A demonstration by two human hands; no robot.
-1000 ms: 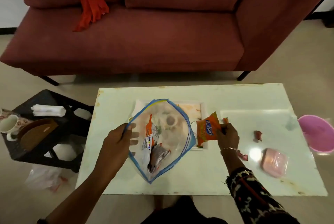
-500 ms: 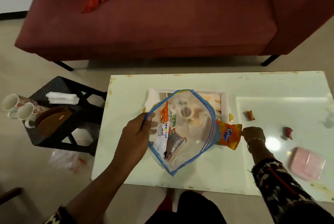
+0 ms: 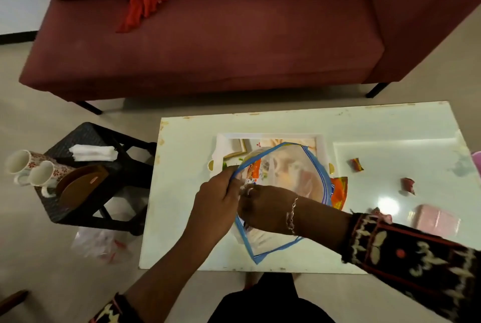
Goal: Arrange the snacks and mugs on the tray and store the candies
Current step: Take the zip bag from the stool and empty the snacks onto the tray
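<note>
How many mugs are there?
2. Both are on the black stool beside the table: the left mug at the stool's edge, the right mug close beside it. None looks hidden.

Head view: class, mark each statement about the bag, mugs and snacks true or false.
1. The left hand grips the rim of the zip bag. True.
2. Both mugs sit on the tray. False: the mugs are on the black stool, off the tray.
3. Wrapped candies lie loose on the table. True.
4. The right hand holds the orange packet. False: the orange packet lies beside the bag; the right hand is at its mouth.
</note>
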